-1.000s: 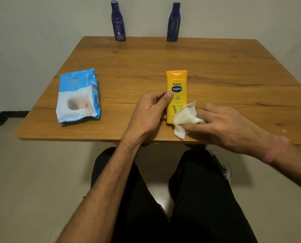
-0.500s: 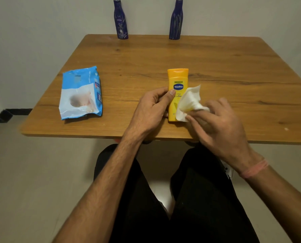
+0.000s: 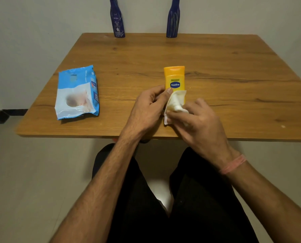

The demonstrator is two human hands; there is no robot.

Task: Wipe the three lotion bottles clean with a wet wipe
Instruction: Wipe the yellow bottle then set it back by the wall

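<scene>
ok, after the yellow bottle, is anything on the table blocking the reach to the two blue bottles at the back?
Nothing visible. The table is bare between the yellow bottle and the two blue bottles at its far edge. The wipes pack lies off to the left, out of that path.

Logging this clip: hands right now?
Left hand: grips the yellow bottle.
Right hand: holds the wipe against the bottle.
</scene>
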